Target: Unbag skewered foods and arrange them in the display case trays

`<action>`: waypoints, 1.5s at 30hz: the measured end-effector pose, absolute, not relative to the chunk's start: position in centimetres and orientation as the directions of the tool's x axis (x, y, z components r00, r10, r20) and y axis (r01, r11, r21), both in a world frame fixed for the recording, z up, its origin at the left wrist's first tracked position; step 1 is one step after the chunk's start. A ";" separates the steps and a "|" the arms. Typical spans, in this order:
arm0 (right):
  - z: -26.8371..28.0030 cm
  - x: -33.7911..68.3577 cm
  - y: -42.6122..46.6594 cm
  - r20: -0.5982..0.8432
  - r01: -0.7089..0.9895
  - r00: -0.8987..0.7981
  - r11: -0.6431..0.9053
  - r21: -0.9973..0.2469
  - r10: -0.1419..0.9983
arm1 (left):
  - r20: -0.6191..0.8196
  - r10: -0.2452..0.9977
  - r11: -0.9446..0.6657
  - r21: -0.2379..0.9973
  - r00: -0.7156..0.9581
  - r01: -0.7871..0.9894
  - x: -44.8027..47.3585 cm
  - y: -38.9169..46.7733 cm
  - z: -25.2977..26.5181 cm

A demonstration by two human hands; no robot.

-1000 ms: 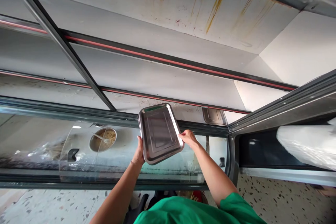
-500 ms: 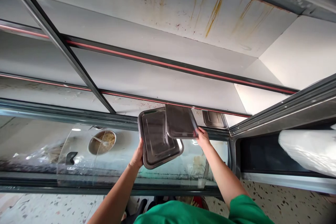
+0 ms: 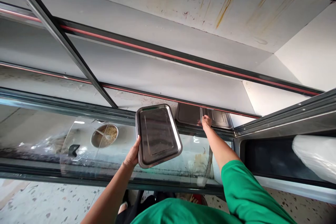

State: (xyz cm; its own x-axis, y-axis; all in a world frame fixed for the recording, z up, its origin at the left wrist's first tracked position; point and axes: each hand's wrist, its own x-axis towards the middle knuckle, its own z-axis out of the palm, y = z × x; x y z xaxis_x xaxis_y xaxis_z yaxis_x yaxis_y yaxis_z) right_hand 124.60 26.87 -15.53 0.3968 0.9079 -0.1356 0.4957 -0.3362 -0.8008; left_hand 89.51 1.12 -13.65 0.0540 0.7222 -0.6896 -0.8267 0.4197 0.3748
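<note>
My left hand [image 3: 133,152] is closed on the left edge of a rectangular metal tray [image 3: 159,134], which is tilted above the glass counter. Farther right, my right hand [image 3: 206,121] reaches into the lowest shelf and grips the right edge of a second, darker metal tray [image 3: 189,113]. This one lies on the shelf floor beside a third metal tray [image 3: 219,118] at the right end. The shelf's edge strip hides the far sides of both shelf trays.
Below left, behind glass, stands a round metal bowl [image 3: 104,135] of crumbly food with a spoon. A slanted metal post [image 3: 65,42] and red-striped shelf edges [image 3: 157,52] cross in front. White plastic [image 3: 315,157] lies at the right.
My right hand has moved the darker tray off the left-hand tray, forward onto the shelf beside the third tray. My left hand still holds its tray. The view has shifted slightly.
</note>
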 end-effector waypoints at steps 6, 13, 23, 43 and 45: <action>-14.0 122.4 22.9 0.053 0.836 0.058 -0.019 -0.548 0.997 | -0.663 0.747 0.402 0.391 0.050 -0.828 88.5 1.3 -14.3; -15.5 119.1 18.2 -0.003 0.970 -0.227 0.226 -0.091 0.974 | -0.673 0.737 0.424 0.386 0.065 -0.819 88.2 1.4 -14.6; -13.9 118.5 19.9 -0.114 0.984 -0.177 0.172 -0.052 0.978 | -0.682 0.729 0.421 0.390 0.050 -0.819 88.4 1.5 -14.7; -11.0 114.7 13.8 -0.165 0.911 -0.289 0.218 -0.350 0.943 | -0.682 0.730 0.400 0.379 0.040 -0.835 89.1 1.3 -14.9; -11.0 113.5 11.4 -0.221 0.904 -0.331 0.240 -0.355 0.917 | -0.671 0.739 0.395 0.373 0.049 -0.839 89.2 1.2 -14.7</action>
State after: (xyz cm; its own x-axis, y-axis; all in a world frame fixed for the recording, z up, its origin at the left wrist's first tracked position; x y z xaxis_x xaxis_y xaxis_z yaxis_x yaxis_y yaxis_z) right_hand 113.55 11.36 -10.98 -0.3308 0.9174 -0.2213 0.9035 0.2401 -0.3550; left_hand 89.20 1.17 -14.73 0.0494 0.7394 -0.6715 -0.8394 0.3951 0.3733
